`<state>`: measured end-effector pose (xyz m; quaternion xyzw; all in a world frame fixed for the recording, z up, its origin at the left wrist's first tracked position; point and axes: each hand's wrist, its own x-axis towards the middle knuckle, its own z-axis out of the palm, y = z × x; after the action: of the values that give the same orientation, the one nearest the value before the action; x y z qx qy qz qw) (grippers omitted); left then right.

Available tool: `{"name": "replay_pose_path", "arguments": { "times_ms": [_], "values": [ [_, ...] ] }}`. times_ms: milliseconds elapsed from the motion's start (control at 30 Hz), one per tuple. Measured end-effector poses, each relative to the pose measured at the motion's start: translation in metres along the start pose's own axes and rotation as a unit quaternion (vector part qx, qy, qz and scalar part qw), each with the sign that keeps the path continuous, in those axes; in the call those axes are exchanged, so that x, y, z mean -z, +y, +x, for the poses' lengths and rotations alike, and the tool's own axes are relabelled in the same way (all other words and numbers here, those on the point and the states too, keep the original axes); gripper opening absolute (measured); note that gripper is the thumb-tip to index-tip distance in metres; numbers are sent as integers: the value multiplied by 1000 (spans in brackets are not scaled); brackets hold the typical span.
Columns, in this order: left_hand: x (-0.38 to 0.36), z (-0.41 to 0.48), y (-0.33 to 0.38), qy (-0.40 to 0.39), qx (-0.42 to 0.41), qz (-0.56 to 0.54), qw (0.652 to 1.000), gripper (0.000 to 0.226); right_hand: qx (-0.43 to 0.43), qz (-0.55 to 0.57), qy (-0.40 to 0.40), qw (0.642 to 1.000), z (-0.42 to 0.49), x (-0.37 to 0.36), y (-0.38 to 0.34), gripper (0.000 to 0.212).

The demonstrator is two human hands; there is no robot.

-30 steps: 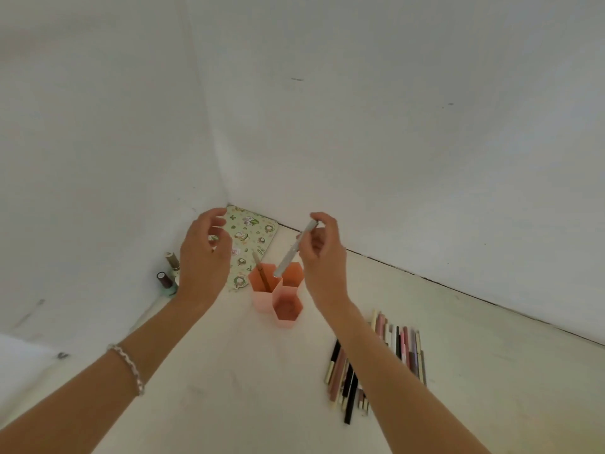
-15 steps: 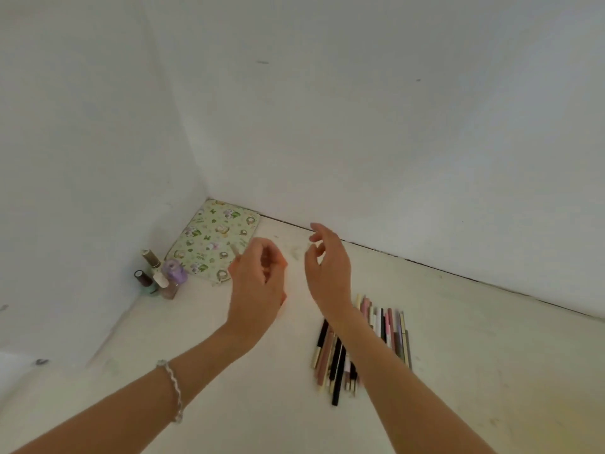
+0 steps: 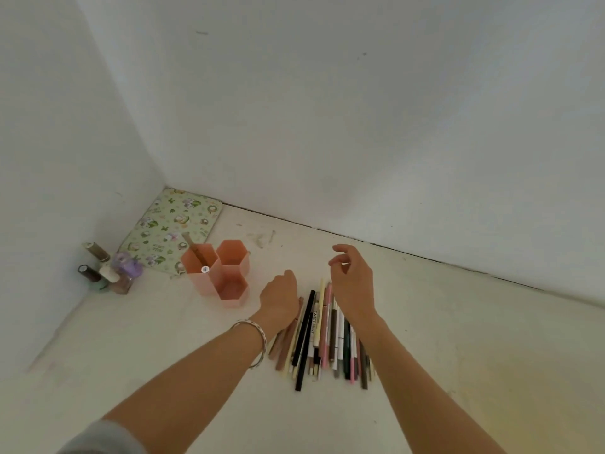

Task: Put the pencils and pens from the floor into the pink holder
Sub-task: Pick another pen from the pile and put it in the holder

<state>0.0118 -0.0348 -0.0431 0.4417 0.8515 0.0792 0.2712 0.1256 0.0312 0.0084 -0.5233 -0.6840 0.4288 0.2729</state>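
Both hands have come down from the pink holder (image 3: 218, 273) toward the pile of pencils and pens (image 3: 322, 335) since one second ago, and the white pen that the right hand carried then now stands in the left rear compartment of the holder, beside a brown pencil that leans there already.

Now the left hand (image 3: 280, 301) rests low at the left edge of the pile, with the fingers curled downward onto the nearest brown pencils; whether it has already closed on one I cannot tell, because the back of the hand hides the fingertips. The right hand (image 3: 352, 283) hovers over the far ends of the pile, loosely curled and holding nothing.

I judge that the pile lies close to the holder, just to its right, so that each transfer is short, and that both hands work it together to pick faster.

On the floor the pencils and pens lie nearly parallel, long axes running from the person away toward the wall, slightly fanned. To enter a compartment, each must be turned upright. The front and right rear compartments look empty.

Several nail polish bottles (image 3: 104, 270) and a patterned pad (image 3: 172, 232) stay in the corner, apart from the work.
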Motion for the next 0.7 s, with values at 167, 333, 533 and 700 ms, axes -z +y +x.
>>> {"name": "replay_pose_path", "arguments": {
  "times_ms": [167, 333, 533, 700],
  "values": [
    [30, 3, 2, 82, -24, -114, 990, 26, -15, -77, -46, 996, 3, -4, 6, 26],
    [106, 4, 8, 244, -104, -250, 931, 20, -40, -275, -181, 943, -2, -32, 4, 17],
    [142, -12, -7, 322, -104, -310, 888, 21, 38, -435, -180, 881, -10, -73, 11, 26],
    [149, -29, -21, 349, -93, -340, 868, 21, 16, -420, -169, 892, -14, -89, 15, 23]
  ]
}}
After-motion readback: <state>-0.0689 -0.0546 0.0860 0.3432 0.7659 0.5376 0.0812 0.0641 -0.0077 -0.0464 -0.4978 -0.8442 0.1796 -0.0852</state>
